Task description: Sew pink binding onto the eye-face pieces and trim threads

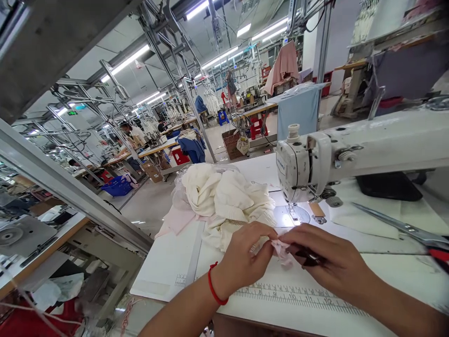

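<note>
My left hand (pixel 245 260), with a red cord on its wrist, is closed in a pinch on a small pale pink fabric piece (pixel 282 252). My right hand (pixel 322 262) pinches the same piece from the other side and also holds a small dark tool (pixel 307 257) under its fingers. Both hands hover over the white sewing table (pixel 168 267), just in front of the needle plate (pixel 293 215) of a white sewing machine (pixel 351 154). A heap of cream fabric (pixel 224 196) lies behind my left hand.
A printed ruler (pixel 298 297) runs along the table's front edge. Scissors (pixel 407 229) with a red handle lie at the right. Rows of other sewing stations, metal frames and a seated person (pixel 131 135) fill the hall to the left and behind.
</note>
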`<state>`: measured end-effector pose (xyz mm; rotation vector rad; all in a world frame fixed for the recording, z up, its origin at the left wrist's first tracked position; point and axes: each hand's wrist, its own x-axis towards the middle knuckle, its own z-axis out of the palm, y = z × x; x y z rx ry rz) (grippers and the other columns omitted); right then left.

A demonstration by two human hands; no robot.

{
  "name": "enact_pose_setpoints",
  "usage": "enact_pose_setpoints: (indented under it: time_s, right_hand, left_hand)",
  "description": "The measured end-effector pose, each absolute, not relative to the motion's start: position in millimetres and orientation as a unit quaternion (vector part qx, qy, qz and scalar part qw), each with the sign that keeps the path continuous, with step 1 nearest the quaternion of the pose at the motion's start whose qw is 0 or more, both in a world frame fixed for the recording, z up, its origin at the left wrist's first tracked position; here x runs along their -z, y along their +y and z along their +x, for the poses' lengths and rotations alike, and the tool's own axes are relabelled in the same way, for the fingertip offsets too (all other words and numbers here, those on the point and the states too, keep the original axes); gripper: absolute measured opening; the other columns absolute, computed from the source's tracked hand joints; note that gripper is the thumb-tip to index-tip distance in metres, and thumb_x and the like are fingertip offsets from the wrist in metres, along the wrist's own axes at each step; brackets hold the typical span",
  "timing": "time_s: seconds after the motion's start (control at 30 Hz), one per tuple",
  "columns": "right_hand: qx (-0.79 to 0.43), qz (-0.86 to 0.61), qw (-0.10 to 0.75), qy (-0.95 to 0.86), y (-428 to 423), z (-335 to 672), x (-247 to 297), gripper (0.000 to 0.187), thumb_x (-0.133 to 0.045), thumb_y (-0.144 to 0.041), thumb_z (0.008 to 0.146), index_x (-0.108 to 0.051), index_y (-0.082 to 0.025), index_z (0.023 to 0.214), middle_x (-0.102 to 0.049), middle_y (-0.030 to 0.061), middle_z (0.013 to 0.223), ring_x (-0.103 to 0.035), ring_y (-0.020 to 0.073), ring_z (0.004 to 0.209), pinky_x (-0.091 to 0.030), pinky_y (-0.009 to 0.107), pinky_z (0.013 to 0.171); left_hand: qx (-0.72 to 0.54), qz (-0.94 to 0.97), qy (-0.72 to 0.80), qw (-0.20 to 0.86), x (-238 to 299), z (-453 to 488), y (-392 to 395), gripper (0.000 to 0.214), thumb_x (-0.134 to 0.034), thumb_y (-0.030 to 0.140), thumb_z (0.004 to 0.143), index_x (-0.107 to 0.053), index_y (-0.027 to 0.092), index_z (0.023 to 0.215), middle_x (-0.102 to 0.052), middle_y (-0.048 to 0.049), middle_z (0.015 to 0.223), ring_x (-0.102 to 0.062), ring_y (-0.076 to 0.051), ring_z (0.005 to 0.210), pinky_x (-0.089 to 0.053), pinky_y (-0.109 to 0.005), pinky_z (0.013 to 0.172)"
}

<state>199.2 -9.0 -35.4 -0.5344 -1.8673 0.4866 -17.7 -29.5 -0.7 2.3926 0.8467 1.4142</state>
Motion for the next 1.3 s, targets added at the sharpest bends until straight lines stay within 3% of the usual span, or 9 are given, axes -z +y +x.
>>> enact_pose_setpoints:
  time_s: [0.17,0.3,0.4,0.53,0.7,0.9,0.97,1.1,1.3]
  right_hand:
    - [-0.19,-0.284,0.538,-0.77,-7,199,42,0.029,-0.062,-0.015,0.096,-0.077,-0.033,0.114,-0.078,0.0043,0.095,-0.074,0.0214,0.079,-0.059,0.033,0.068]
    - [-0.225,-0.301,0.53,-0.76,-6,197,38,0.009,-0.071,-0.032,0.1,-0.08,-0.03,0.1,-0.075,0.0027,0.08,-0.063,0.0176,0.061,-0.051,0.032,0.056]
    - [-0.285,-0.344,0.517,-0.731,-5,196,31,0.025,-0.072,-0.048,0.101,-0.078,-0.027,0.088,-0.069,0.0014,0.071,-0.051,0.015,0.054,-0.043,0.031,0.051]
    - [-0.426,-0.401,0.499,-0.639,-3,194,24,0.051,-0.078,-0.074,0.088,-0.075,-0.024,0.08,-0.06,0.0014,0.068,-0.048,0.0156,0.059,-0.04,0.03,0.052]
    - [-0.601,-0.367,0.459,-0.541,0,197,17,0.054,-0.089,-0.073,0.077,-0.068,-0.023,0.077,-0.04,-0.0062,0.064,-0.027,0.0094,0.054,-0.021,0.027,0.049]
    - [-0.656,-0.312,0.489,-0.482,-2,199,18,0.051,-0.093,-0.068,0.075,-0.069,-0.023,0.082,-0.057,-0.0016,0.085,-0.034,0.0082,0.057,-0.026,0.026,0.049]
    - [-0.66,-0.312,0.47,-0.497,-3,198,20,0.052,-0.091,-0.07,0.077,-0.071,-0.023,0.086,-0.053,-0.0034,0.077,-0.032,0.008,0.055,-0.024,0.026,0.049]
    - [-0.662,-0.33,0.447,-0.503,-4,197,23,0.054,-0.093,-0.071,0.075,-0.071,-0.022,0.085,-0.05,-0.004,0.071,-0.036,0.0091,0.058,-0.027,0.024,0.051]
    - [-0.663,-0.359,0.431,-0.496,-8,194,19,0.054,-0.096,-0.07,0.071,-0.075,-0.024,0.092,-0.059,-0.0013,0.075,-0.043,0.0113,0.063,-0.035,0.023,0.054]
  left_hand:
    - [-0.524,0.786,0.323,0.06,-2,-12,-37,0.022,-0.07,0.03,0.095,-0.062,0.021,0.113,-0.072,-0.0093,0.104,-0.071,-0.024,0.097,-0.06,-0.038,0.084]
    - [-0.481,0.798,0.362,0.027,0,-11,-37,0.01,-0.069,0.023,0.091,-0.059,0.022,0.093,-0.067,-0.0041,0.085,-0.063,-0.02,0.078,-0.05,-0.033,0.07]
    - [-0.493,0.761,0.407,0.109,-3,-16,-33,0.008,-0.061,0.019,0.095,-0.062,0.021,0.088,-0.067,-0.0032,0.081,-0.062,-0.018,0.077,-0.048,-0.031,0.07]
    - [-0.514,0.645,0.466,0.321,-10,-24,-27,0.017,-0.07,0.034,0.092,-0.064,0.019,0.086,-0.064,-0.002,0.081,-0.059,-0.017,0.08,-0.048,-0.03,0.077]
    - [-0.506,0.606,0.456,0.411,-12,-31,-24,0.026,-0.066,0.041,0.09,-0.057,0.02,0.078,-0.053,0.0013,0.073,-0.048,-0.013,0.07,-0.041,-0.027,0.068]
    - [-0.501,0.625,0.43,0.416,-13,-35,-23,0.02,-0.068,0.032,0.087,-0.059,0.019,0.074,-0.056,0.0002,0.073,-0.051,-0.014,0.072,-0.043,-0.027,0.069]
    - [-0.493,0.643,0.417,0.412,-15,-35,-24,0.012,-0.073,0.029,0.084,-0.068,0.018,0.085,-0.067,-0.0028,0.084,-0.061,-0.017,0.081,-0.05,-0.029,0.079]
    - [-0.469,0.682,0.389,0.404,-15,-31,-26,0.031,-0.077,0.031,0.089,-0.073,0.018,0.117,-0.076,-0.0086,0.104,-0.071,-0.021,0.097,-0.057,-0.034,0.092]
    - [-0.448,0.682,0.425,0.392,-4,-24,-25,0.023,-0.074,0.037,0.095,-0.077,0.015,0.093,-0.074,-0.0068,0.086,-0.066,-0.016,0.08,-0.053,-0.029,0.077]
